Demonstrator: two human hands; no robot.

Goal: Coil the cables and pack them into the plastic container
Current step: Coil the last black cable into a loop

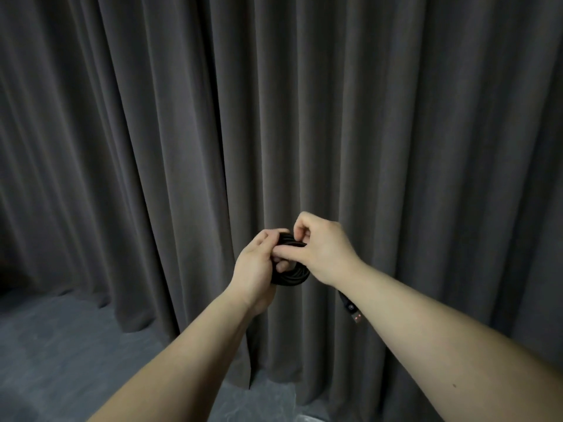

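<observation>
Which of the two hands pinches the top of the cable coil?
The right hand pinches the top of the black cable coil; the left hand instead grips the coil's side from below.

Two bare forearms are showing, no sleeves reaching into view on either side. No rings, watch or bracelet are appearing on the left hand [254, 263] or the right hand [323, 248]; both wrists are showing uncovered. No gloves are being worn. Fingernails are looking short and unpainted where visible. A small dark mole is sitting on the right forearm, toward the elbow.
</observation>
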